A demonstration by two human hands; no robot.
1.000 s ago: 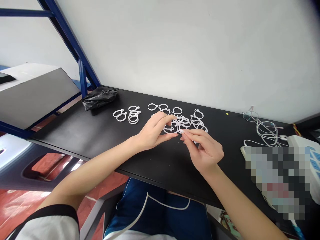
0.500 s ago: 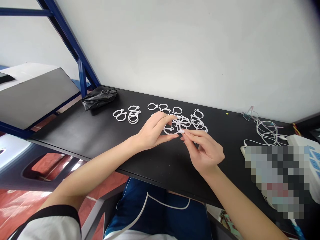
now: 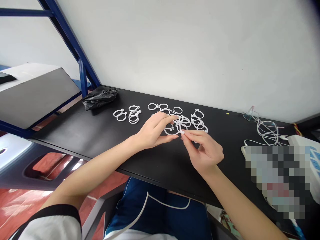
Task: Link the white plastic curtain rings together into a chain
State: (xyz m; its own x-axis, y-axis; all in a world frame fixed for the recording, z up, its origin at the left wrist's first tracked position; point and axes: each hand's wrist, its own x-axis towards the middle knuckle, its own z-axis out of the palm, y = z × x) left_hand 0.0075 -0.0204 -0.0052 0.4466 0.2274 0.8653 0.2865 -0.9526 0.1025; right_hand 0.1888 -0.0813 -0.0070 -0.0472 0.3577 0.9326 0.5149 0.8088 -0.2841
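In the head view, my right hand is closed in a pinch, thumb and fingertips together on a white plastic curtain ring. Just left of it is my left hand, its thumb and forefinger apart in a C shape around the near side of the pile. No ring is plainly gripped there, though its other fingers are partly hidden. Behind and between the hands lies a loose pile of white rings with small eyelets, partly covered by my fingers. More rings lie to the right of the pile.
A separate group of rings lies left of my hands. Farther left is a crumpled black plastic bag on the black table. Tangled white cables, glasses and a blurred-out object are at the right. A wall rises behind.
Both hands stay nearly in place. My right fingertips have shifted very slightly with the ring pinched in them; the other rings lie as before.
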